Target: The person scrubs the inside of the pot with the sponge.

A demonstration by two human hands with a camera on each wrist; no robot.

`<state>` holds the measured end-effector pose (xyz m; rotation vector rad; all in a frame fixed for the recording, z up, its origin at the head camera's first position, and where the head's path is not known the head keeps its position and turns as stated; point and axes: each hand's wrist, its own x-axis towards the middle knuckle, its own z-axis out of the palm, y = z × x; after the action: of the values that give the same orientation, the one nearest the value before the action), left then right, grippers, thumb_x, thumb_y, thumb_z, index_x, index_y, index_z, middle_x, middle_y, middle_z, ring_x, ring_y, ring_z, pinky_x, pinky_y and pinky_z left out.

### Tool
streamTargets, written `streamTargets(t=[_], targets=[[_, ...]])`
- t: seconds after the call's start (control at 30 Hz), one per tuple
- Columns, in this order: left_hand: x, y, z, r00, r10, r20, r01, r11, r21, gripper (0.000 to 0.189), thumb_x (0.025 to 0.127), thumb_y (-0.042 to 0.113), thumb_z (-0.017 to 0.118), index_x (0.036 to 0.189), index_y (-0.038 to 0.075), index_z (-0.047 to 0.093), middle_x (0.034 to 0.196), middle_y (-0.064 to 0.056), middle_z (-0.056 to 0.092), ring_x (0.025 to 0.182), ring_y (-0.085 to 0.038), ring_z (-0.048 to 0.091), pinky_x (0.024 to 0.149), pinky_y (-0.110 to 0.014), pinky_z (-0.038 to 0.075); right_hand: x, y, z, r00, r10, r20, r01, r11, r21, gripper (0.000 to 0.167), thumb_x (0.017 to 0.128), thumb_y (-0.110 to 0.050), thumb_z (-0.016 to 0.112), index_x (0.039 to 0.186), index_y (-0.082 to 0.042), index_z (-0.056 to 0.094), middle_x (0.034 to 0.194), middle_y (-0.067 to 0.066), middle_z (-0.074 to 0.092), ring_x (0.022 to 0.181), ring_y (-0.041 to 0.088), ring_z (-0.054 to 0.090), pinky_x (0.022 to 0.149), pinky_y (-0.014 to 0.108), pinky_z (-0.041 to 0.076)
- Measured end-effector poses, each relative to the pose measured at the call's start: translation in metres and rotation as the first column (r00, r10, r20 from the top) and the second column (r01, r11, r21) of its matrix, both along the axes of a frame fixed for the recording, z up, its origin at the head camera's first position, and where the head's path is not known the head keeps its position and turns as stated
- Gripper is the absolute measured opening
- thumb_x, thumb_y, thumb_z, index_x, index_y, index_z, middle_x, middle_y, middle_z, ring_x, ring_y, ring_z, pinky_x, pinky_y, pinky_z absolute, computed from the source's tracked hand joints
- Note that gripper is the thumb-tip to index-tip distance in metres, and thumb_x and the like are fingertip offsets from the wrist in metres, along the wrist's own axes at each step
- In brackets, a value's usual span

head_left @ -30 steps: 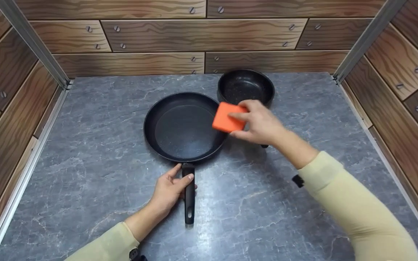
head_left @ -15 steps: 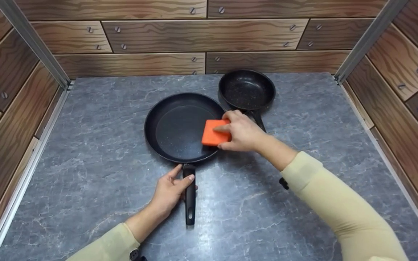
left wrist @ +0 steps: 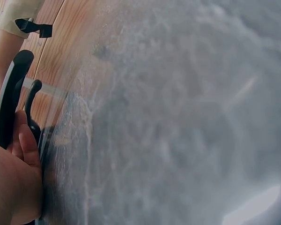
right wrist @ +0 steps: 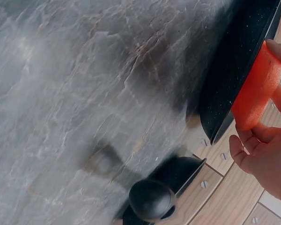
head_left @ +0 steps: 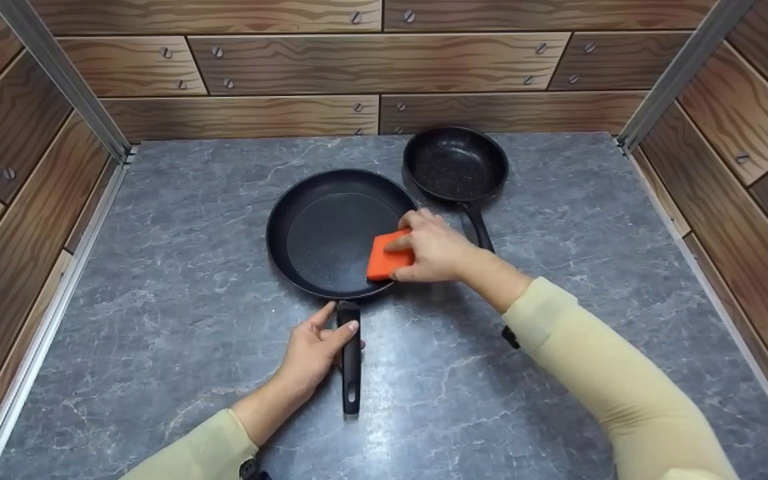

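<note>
A large black frying pan stands mid-table with its handle toward the front. My left hand grips that handle, thumb on top and other fingers partly hidden beneath it; the left wrist view shows the palm beside the black handle. An orange sponge is at the right inner side of the large pan. My right hand pinches it between thumb and fingers. From the right wrist view, the sponge meets the pan's rim, fingers around its near side.
A smaller black frying pan stands behind and to the right, its handle pointing forward near my right wrist. Wood-patterned panels border the grey marbled table at the back and both sides.
My right hand has carried the sponge from above the large pan's right rim, forward and left, down into its right side. The left hand keeps its grip, almost still.
</note>
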<state>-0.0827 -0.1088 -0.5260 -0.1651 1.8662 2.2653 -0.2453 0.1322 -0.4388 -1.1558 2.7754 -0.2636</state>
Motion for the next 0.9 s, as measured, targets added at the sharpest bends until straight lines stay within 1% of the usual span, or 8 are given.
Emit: streamTargets(t=[0.13,0.27,0.57,0.73,0.9], targets=[[0.0,0.0,0.0,1.0,0.001,-0.003,-0.001,1.0,0.003,0.082,0.102,0.012,0.073,0.161,-0.014,0.023,0.079,-0.015,0.077,0.067,-0.017,0.076,0.057,-0.024,0.059,0.0,-0.004,-0.002,1.0,0.017,-0.001,-0.017,1.0,0.0,0.05,0.089,-0.05,0.077,0.131,-0.023,0.078,0.134,0.019,0.056,0.12,0.036,0.049,0.103,0.054,0.045],[-0.001,0.0,0.0,1.0,0.005,-0.005,-0.005,1.0,0.006,0.082,0.102,0.012,0.073,0.161,-0.014,0.023,0.079,-0.015,0.077,0.068,-0.017,0.076,0.058,-0.025,0.059,0.001,-0.007,-0.003,1.0,0.028,0.002,-0.028,0.999,-0.022,0.049,0.088,-0.049,0.078,0.13,-0.023,0.079,0.131,0.018,0.057,0.119,0.036,0.05,0.101,0.055,0.045],[0.0,0.0,0.0,1.0,0.008,0.01,-0.008,1.0,-0.007,0.082,0.102,0.013,0.073,0.162,-0.013,0.024,0.081,-0.015,0.078,0.067,-0.016,0.076,0.059,-0.024,0.059,0.006,-0.012,-0.007,0.998,0.025,0.057,-0.021,0.998,-0.061,0.049,0.088,-0.048,0.08,0.129,-0.022,0.079,0.132,0.016,0.059,0.121,0.033,0.05,0.1,0.056,0.042],[-0.001,0.0,-0.001,1.0,0.0,0.009,0.0,1.0,0.015,0.083,0.102,0.013,0.073,0.162,-0.013,0.022,0.082,-0.017,0.078,0.068,-0.018,0.076,0.061,-0.026,0.061,0.008,-0.016,-0.009,0.998,0.049,0.05,-0.045,0.996,-0.079,0.049,0.089,-0.049,0.079,0.13,-0.022,0.079,0.132,0.017,0.061,0.121,0.033,0.053,0.1,0.052,0.042],[-0.002,-0.001,-0.003,1.0,-0.02,0.021,0.019,0.999,0.046,0.086,0.102,0.012,0.073,0.163,-0.013,0.018,0.082,-0.018,0.077,0.071,-0.021,0.077,0.062,-0.028,0.062,0.012,-0.02,-0.01,0.996,0.071,0.051,-0.066,0.992,-0.104,0.049,0.09,-0.05,0.078,0.13,-0.02,0.079,0.13,0.017,0.063,0.119,0.034,0.055,0.102,0.051,0.041]])
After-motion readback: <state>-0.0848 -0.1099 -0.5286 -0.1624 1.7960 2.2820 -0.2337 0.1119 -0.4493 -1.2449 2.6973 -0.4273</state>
